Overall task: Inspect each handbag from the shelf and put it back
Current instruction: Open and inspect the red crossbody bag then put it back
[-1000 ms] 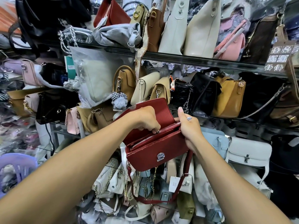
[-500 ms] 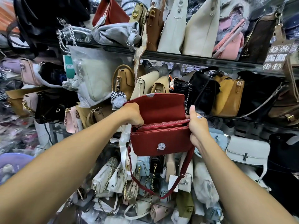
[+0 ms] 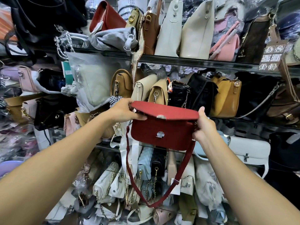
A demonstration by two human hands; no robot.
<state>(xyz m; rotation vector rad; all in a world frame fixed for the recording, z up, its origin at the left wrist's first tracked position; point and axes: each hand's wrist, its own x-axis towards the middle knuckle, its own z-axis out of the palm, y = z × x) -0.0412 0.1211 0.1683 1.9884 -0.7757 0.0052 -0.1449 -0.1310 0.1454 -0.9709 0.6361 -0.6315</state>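
At centre frame, my left hand (image 3: 125, 111) grips the flap edge of the red handbag (image 3: 160, 135), held before the shelves (image 3: 194, 62); my right hand (image 3: 204, 127) grips its right end. Flap unlatched: I judge inspection nearly done, reshelving left.

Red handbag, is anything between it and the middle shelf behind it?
Nothing stands in the air between the red handbag and the middle shelf, but the tan bag and black quilted bag crowd the spot right behind it; no free gap shows.
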